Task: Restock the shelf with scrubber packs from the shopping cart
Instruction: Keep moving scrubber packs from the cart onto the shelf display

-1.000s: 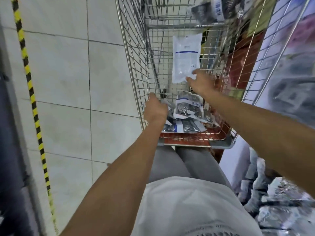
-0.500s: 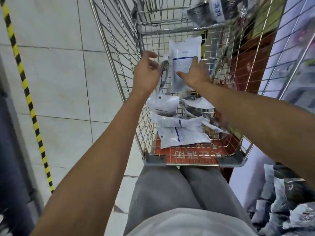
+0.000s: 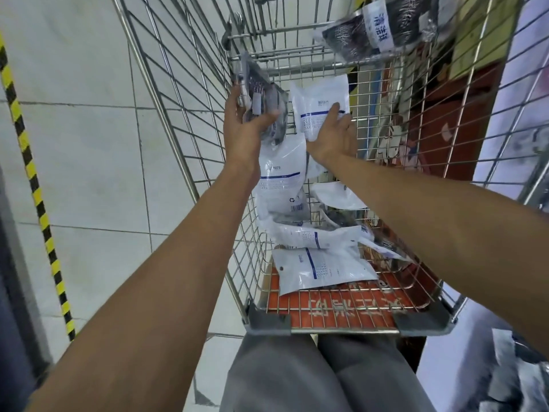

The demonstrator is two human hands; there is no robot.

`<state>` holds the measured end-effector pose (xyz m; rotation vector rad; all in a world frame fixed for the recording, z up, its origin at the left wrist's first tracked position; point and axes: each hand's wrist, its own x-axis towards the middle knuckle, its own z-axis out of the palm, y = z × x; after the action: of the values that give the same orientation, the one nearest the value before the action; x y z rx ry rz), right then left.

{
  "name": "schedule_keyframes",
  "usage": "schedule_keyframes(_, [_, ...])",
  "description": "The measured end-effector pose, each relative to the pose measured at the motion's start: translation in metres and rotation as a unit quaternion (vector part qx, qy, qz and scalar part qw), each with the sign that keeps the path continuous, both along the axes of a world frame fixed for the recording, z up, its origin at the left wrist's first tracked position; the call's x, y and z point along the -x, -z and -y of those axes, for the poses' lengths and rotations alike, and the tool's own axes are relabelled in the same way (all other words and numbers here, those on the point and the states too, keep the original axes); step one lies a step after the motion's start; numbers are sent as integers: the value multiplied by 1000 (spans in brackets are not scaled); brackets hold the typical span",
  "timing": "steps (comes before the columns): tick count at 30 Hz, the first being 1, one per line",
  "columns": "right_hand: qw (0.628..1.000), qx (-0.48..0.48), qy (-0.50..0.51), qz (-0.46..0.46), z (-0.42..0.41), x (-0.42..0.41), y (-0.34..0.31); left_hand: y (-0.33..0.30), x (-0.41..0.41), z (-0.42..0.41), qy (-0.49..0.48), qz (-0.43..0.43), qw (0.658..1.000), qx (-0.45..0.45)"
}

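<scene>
Your left hand [image 3: 241, 126] has its fingers curled up round a dark scrubber pack [image 3: 261, 93], thumb across the front, so the pack stands upright in your grip against the cart's left wire wall. A white pack [image 3: 282, 185] hangs just below that hand; whether your fingers also hold it, you cannot tell from here.

Your right hand [image 3: 334, 135] lies nearly flat, fingers straight and spread, pressing on the lower part of a second white pack [image 3: 322, 102] that stands upright toward the far end of the basket. The thumb's hold is hidden behind the hand.

Both forearms reach in over the near rim of the cart [image 3: 323, 330]. Beneath them, more packs [image 3: 320, 263] lie in a loose heap on the basket floor, mostly white backs up with blue stripes, a few dark fronts showing between them. An orange panel with white lettering shows through the wire floor nearest you.

One more dark pack [image 3: 377, 28] with a white label lies on the far top rim of the cart, well apart from both hands.

To the left is pale tiled floor [image 3: 89, 144] with a yellow-and-black striped line [image 3: 32, 179]. At lower right, blurred packs sit on the shelf [image 3: 517, 370] beside the cart.
</scene>
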<state>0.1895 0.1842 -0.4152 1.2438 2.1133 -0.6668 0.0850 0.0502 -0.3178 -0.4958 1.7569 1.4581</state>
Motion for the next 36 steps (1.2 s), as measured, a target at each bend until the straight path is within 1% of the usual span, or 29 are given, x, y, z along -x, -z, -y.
schedule_keyframes(3, [998, 19, 45, -37, -6, 2, -2, -4, -11, 0, -60, -1, 998, -3])
schedule_keyframes(5, [993, 32, 89, -68, -15, 2, -4, -7, -16, -3, -80, -9, 997, 3])
schedule_keyframes(7, [982, 53, 146, -107, -25, -3, -10, -5, -15, -4, -88, -27, 996, 15])
schedule_keyframes(8, [970, 72, 187, -134, -29, -6, -13, -4, -13, -5, -86, -32, 995, 27])
schedule_keyframes(11, [911, 164, 308, -220, -41, -15, -41, -1, -6, -10, -60, -39, 996, 50])
schedule_keyframes(13, [870, 217, 355, -266, -48, -21, -64, -3, 0, -15, -43, -43, 996, 61])
schedule_keyframes(15, [818, 272, 406, -302, -53, -24, -89, -12, 6, -18, -31, -52, 996, 61])
schedule_keyframes(17, [751, 353, 443, -341, -59, -27, -121, -28, 10, -21, -21, -69, 996, 50])
schedule_keyframes(18, [724, 384, 446, -360, -62, -29, -136, -37, 11, -22, -20, -79, 996, 43])
schedule_keyframes(19, [712, 395, 446, -371, -64, -32, -157, -48, 12, -22, -22, -84, 995, 37])
schedule_keyframes(22, [708, 381, 434, -405, -69, -39, -218, -90, 7, -18, -29, -89, 995, 19])
schedule_keyframes(27, [679, 351, 434, -477, -57, -63, -314, -178, -14, 0, -53, -61, 995, -52])
schedule_keyframes(28, [679, 340, 435, -485, -52, -66, -333, -195, -20, 5, -63, -57, 994, -68])
schedule_keyframes(30, [700, 316, 433, -472, -41, -79, -361, -231, -33, 15, -65, -39, 991, -112])
schedule_keyframes(32, [730, 279, 436, -446, -26, -98, -379, -260, -48, 29, -61, -11, 988, -143])
schedule_keyframes(34, [739, 266, 452, -423, -9, -119, -394, -281, -60, 44, -62, 17, 984, -164])
schedule_keyframes(36, [736, 269, 458, -419, 11, -135, -408, -300, -71, 57, -41, 48, 982, -178])
